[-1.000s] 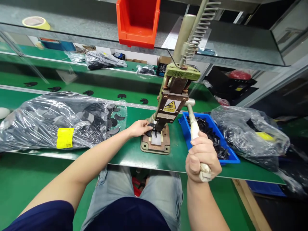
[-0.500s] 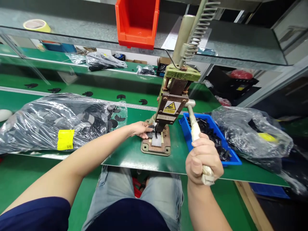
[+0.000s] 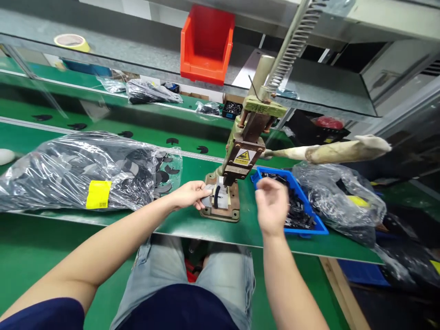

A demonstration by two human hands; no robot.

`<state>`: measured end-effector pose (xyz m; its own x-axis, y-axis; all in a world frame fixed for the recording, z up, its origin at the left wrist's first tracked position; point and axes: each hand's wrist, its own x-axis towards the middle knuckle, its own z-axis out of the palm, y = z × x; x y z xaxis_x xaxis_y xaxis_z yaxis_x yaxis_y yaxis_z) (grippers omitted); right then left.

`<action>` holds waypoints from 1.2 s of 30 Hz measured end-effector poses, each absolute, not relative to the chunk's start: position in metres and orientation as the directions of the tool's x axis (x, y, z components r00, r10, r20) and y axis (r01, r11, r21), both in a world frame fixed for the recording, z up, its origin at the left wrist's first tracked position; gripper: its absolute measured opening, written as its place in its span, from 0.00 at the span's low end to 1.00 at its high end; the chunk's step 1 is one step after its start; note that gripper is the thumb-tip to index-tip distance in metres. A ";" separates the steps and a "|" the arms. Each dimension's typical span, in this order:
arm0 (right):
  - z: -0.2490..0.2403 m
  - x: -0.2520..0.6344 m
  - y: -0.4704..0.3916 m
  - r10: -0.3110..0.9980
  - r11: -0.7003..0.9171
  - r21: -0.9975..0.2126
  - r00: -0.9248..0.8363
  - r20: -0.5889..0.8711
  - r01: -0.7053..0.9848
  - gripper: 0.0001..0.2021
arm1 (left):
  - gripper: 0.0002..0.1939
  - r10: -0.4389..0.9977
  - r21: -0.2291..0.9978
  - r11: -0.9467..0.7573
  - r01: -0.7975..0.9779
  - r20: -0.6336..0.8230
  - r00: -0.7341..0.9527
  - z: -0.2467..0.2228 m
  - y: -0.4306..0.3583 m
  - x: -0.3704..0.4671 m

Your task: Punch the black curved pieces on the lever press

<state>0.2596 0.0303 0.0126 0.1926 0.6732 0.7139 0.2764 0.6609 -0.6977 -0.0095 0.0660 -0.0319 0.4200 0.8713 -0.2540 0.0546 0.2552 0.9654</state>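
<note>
Tabletop [image 3: 247,229]: smooth, glossy. Press base [image 3: 220,213] near its front edge: metal, worn, rusty-looking. Coil spring [image 3: 292,50]: metal, dull. Lever grip [image 3: 343,150]: wrapped, wrinkled. Flat piece [image 3: 207,200]: smooth, fairly matt. Large bag [image 3: 68,169]: clear plastic, shiny, creased. Red bin [image 3: 206,68], blue tray [image 3: 309,230]: smooth plastic. Jeans [image 3: 151,284]: denim, matt.

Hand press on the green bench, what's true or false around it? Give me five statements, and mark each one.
1. The left hand holds a gray piece at the press base. True.
2. The right hand grips the press lever. False: it is apart from the lever, near the blue bin.
3. A warning label is on the press. True.
4. The blue bin is empty. False: it holds black parts.
5. A tape roll lies on the shelf. True.
</note>
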 end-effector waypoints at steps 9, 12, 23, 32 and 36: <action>-0.070 0.206 -0.013 0.891 0.453 -0.854 -0.145 0.430 0.256 0.07 | 0.28 0.846 0.982 0.181 0.055 -0.184 0.501 -0.007 0.014 -0.001; -0.073 0.203 -0.018 0.881 0.470 -0.838 -0.093 0.463 0.279 0.05 | 0.27 0.842 0.983 0.180 0.044 -0.177 0.510 -0.006 0.006 0.005; -0.055 0.214 -0.026 0.786 0.612 -0.678 -0.213 0.580 0.408 0.07 | 0.26 0.855 0.983 0.085 0.160 -0.154 0.496 0.000 0.006 -0.006; -0.053 0.216 -0.031 0.741 0.666 -0.609 -0.291 0.605 0.431 0.03 | 0.20 0.847 0.703 -0.507 0.499 0.297 0.442 0.003 -0.009 0.001; -0.053 0.219 -0.036 0.745 0.665 -0.637 -0.289 0.601 0.389 0.04 | 0.23 0.894 0.863 -0.300 0.406 0.105 0.436 -0.008 -0.003 0.005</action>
